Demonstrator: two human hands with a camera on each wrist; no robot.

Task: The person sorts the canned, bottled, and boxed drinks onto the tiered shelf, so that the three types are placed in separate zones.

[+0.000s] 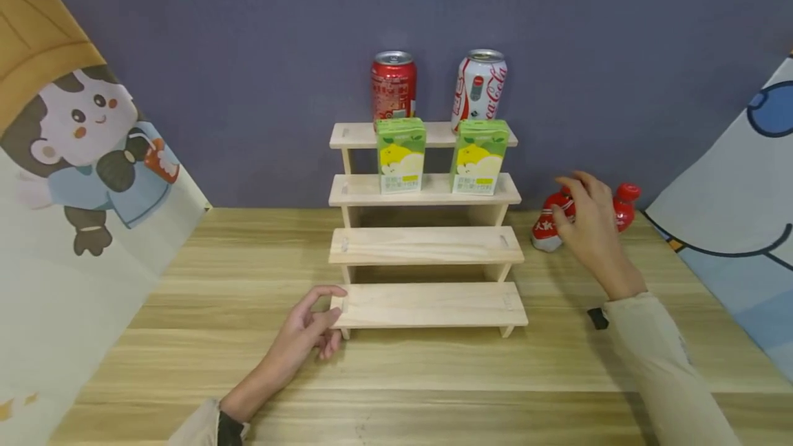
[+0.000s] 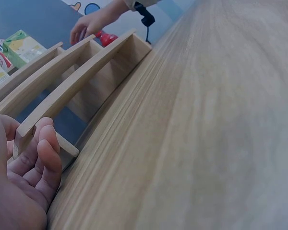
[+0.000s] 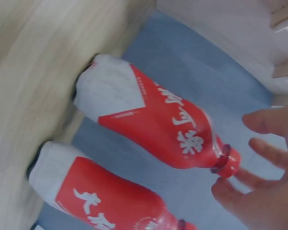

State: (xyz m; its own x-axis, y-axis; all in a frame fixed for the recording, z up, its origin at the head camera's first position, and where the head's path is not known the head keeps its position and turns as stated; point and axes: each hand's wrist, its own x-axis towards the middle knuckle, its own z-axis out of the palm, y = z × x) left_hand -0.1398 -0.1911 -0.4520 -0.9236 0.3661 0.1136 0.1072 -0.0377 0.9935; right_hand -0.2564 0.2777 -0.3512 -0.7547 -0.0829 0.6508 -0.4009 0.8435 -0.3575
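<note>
A wooden four-tier display stand [image 1: 427, 305] stands on the wood-grain table. At its lower left corner, my left hand [image 1: 310, 325] pinches the end of the bottom shelf, thumb on top and fingers curled below, as the left wrist view also shows. Off the stand's right side, my right hand [image 1: 591, 226] reaches over two red-and-white cola bottles. In the right wrist view its spread fingers surround the red cap of the nearer bottle [image 3: 158, 115], fingertips close to the cap. The second bottle [image 3: 110, 196] stands beside it.
Two green juice cartons [image 1: 400, 157] stand on the second tier from the top. A red can [image 1: 394, 85] and a white Coca-Cola can [image 1: 480, 88] are on the top tier. A dark wall [image 1: 279, 88] rises behind, with cartoon-printed panels [image 1: 124, 157] at both sides.
</note>
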